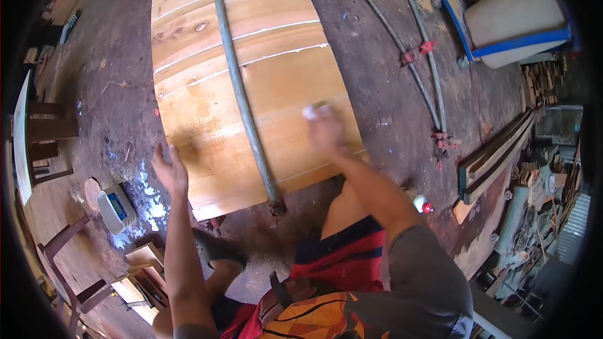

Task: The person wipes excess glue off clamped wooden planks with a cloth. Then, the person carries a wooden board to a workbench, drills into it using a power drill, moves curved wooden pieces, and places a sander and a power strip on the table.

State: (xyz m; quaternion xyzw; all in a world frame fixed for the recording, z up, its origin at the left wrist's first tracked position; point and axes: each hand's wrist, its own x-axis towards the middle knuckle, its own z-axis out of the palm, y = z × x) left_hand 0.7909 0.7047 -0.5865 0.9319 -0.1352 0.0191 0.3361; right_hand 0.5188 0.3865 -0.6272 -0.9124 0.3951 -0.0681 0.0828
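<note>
A wide glued-up wooden panel lies in front of me, with white glue lines across its boards. Lengthwise over it runs a grey pipe clamp, its near end at the panel's front edge. My right hand is on the panel's right part, closed around a small white wad; motion blurs both, and I cannot tell if the wad is cloth or paper. Beside the panel's left front edge, my left hand is open with fingers apart, holding nothing.
Two pipe clamps with red jaws lie on the floor at right, near stacked boards. A white tub stands among glue spills at left. A red-capped bottle lies right of my knee. A blue-framed cart stands back right.
</note>
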